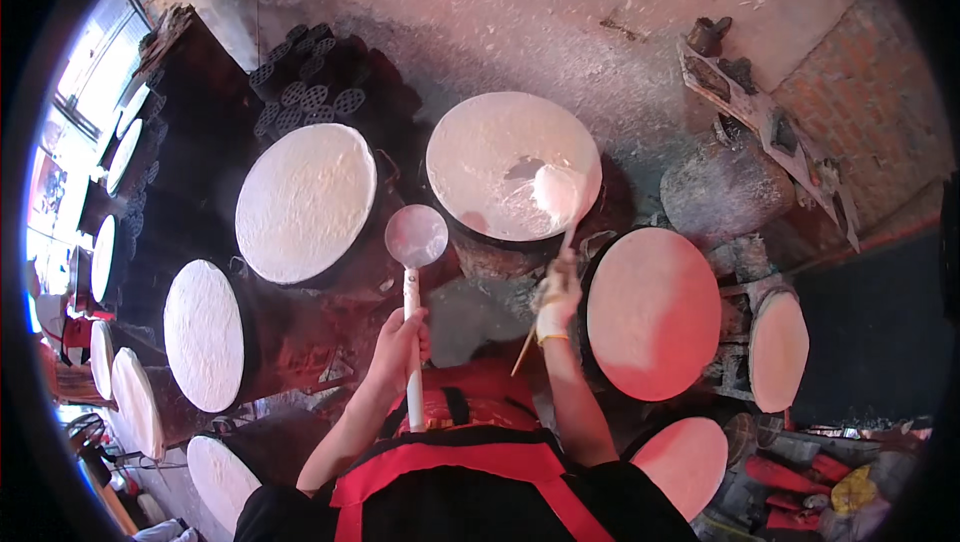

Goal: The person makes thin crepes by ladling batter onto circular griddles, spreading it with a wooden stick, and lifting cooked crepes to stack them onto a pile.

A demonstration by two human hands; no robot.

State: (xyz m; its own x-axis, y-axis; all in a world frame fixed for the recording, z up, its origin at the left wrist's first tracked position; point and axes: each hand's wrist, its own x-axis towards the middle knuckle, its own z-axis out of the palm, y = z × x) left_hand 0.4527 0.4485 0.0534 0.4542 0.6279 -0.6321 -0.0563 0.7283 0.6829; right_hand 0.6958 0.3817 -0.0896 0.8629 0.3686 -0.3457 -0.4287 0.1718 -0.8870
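My left hand (pixel 399 351) grips the pale handle of a long ladle (pixel 417 236), whose round bowl points away from me. My right hand (pixel 557 298), in a light glove with a yellow cuff, is blurred and closed round a thin wooden stick (pixel 523 351). Above that hand a white, blurred mass (pixel 556 191) lies over the round pan (pixel 495 137) in front of me. Pale batter or dough covers this pan, with a grey patch bare near the white mass. Whether the white mass is a tool head or dough, I cannot tell.
More round pans with pale tops stand around me: one at the left (pixel 306 204), one at the right (pixel 654 313), several farther out. Pierced coal briquettes (pixel 313 97) are stacked behind. A large rounded vessel (pixel 724 186) stands by a wooden board (pixel 780 129) at the upper right.
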